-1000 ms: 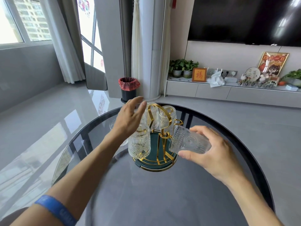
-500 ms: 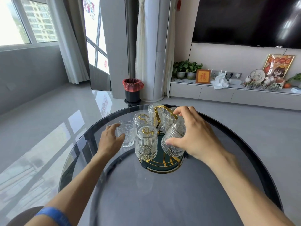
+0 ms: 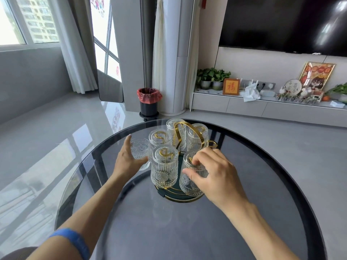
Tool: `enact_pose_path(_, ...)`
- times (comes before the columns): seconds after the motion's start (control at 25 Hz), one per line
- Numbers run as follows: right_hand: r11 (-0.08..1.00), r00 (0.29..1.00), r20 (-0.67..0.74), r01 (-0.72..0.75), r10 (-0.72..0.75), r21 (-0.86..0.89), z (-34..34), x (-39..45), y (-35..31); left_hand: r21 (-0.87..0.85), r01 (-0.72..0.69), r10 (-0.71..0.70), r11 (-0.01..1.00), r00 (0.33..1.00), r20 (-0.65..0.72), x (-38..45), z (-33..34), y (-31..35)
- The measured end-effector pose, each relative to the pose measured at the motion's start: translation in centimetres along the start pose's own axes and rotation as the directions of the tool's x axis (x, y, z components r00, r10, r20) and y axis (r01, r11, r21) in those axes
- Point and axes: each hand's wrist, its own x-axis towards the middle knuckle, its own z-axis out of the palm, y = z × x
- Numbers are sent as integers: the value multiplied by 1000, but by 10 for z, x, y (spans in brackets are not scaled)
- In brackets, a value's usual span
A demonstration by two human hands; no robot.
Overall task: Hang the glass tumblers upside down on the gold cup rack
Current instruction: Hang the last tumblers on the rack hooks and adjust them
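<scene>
The desk [image 3: 187,231] is round, its top dark smoked glass with a black rim, and grey floor shows through it. On its far half stands the rack [image 3: 179,197], a gold wire frame on a round dark green base with a gold edge, carrying upturned tumblers. Just left of the rack one tumbler [image 3: 139,152] stands on the glass, mouth up, with the left hand [image 3: 127,162] around it.

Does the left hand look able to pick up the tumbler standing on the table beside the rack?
Probably yes. The left hand is already curled around that tumbler, nothing lies between them, and the right hand is occupied with another glass on the rack.
</scene>
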Motion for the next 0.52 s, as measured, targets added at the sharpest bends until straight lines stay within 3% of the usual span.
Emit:
enact_pose_path(0.12,1000,1000,-26,-16,16,24,1,-7,1,-94,93,-98,991,994,-48,6,5,5)
enact_pose_path(0.24,994,998,-19,-62,64,93,1,-7,1,-190,90,-122,978,979,-162,3,-4,9)
enact_pose_path(0.4,967,986,-22,-156,164,199,1,7,-3,-428,-94,-40,899,955,-294,1,-49,46)
enact_pose_path(0.52,918,954,-76,-255,290,304,-2,22,-18,-583,-254,99,772,954,-284,-15,-77,95)
